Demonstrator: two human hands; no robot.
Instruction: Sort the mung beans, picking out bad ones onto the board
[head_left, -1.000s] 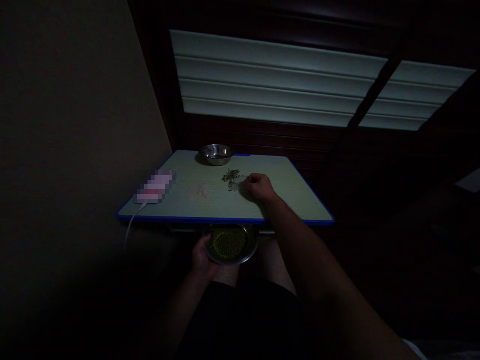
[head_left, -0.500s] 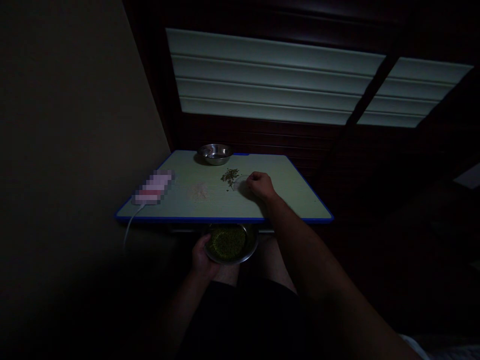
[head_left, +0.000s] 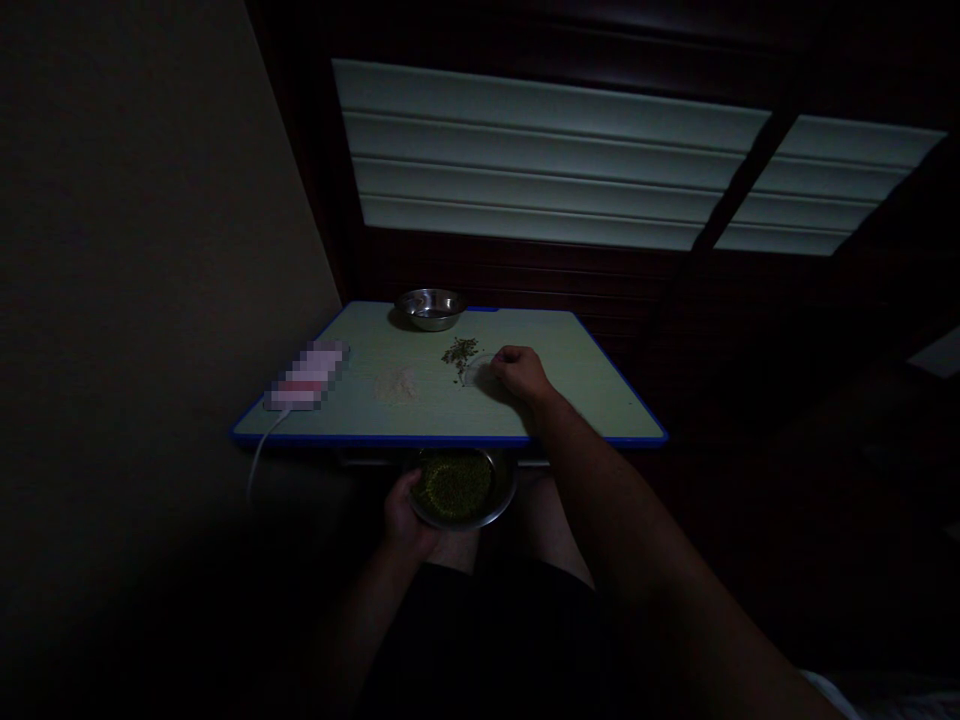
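Panelling, dark reddish-brown wood, behind the table; set with two pale, slatted panels, the wider at left, the narrower at right.

Wall, plain, dim, along the left side.

Table, pale green top with blue edging, in front of the panelling.

Shorts, black, worn by the seated person; bare knees under the near edge.

Bowl, round, shiny metal, wide-rimmed, below the table's near edge and over the lap; holds a bed of small green grains. Left hand grips its left side, thumb over the rim, remaining fingers underneath.

Second bowl, round, polished metal, upright at the far edge, left of centre; contents cannot be told.

Flat oblong, pinkish-white, blurred out, at the left edge; a thin white cable hangs from its near end over the table edge.

Right hand, above the table right of centre; fingers closed in a pinch.

Heap, pale, powdery-looking, left of centre.

Scatter, small dark-brown bits, between the second bowl and the right hand.

Piece, thin, clear, see-through, pinched in the right fingers, just beside the brown bits; full outline too faint to tell.
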